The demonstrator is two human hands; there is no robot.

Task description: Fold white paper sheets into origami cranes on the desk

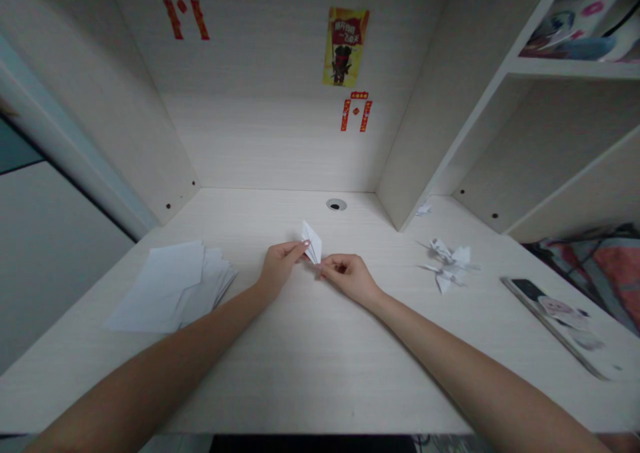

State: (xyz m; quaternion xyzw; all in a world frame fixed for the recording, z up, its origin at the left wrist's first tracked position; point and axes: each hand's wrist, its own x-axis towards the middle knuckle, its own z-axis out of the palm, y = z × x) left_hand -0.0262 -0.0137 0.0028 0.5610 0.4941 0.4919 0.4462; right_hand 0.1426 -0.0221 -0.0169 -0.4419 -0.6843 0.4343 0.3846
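A small folded white paper piece (311, 242) stands just above the pale wooden desk (310, 366), near its middle. My left hand (279, 266) pinches its left side with thumb and fingers closed. My right hand (347, 276) pinches its lower right corner, fingers curled in. Both forearms reach in from the bottom edge.
A loose stack of white paper sheets (173, 286) lies to the left. Folded paper cranes (447, 263) sit to the right, with a small paper scrap (424, 208) by the shelf divider. A phone (553, 316) lies at far right. A cable hole (336, 204) is at the back.
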